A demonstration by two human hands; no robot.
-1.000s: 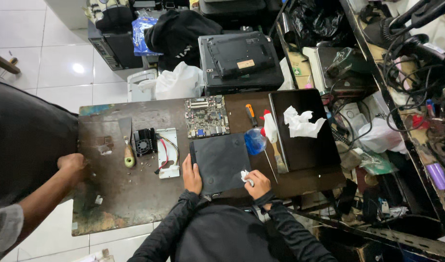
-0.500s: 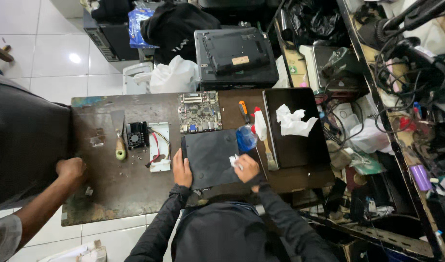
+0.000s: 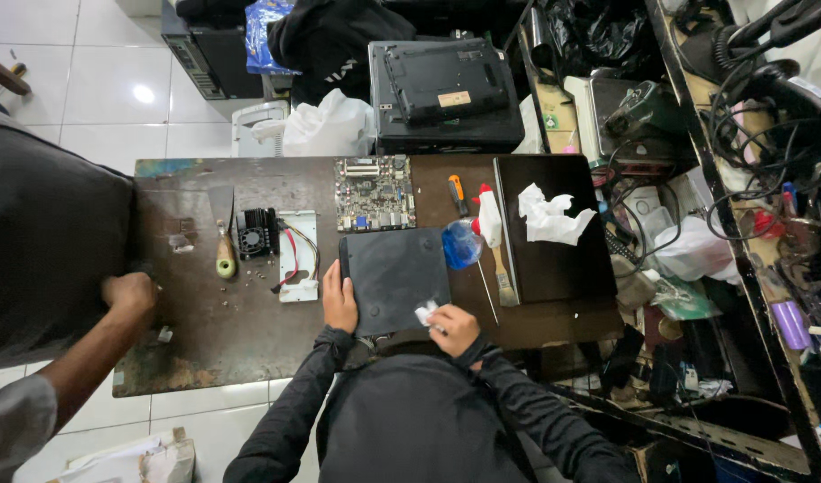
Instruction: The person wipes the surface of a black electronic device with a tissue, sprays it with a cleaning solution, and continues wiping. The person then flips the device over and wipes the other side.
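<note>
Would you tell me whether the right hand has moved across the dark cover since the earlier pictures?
Yes. The right hand with the white cloth has slid left along the dark cover, away from the blue spray bottle.

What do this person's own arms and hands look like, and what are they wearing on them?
Both arms are covered by long, dark, near-black sleeves that run down to the wrists and wrinkle at the elbows. The left hand and the right hand are bare, with no gloves. No watch, ring or marking can be made out. The bare forearm at the far left, below a short grey sleeve, belongs to another person.
</note>
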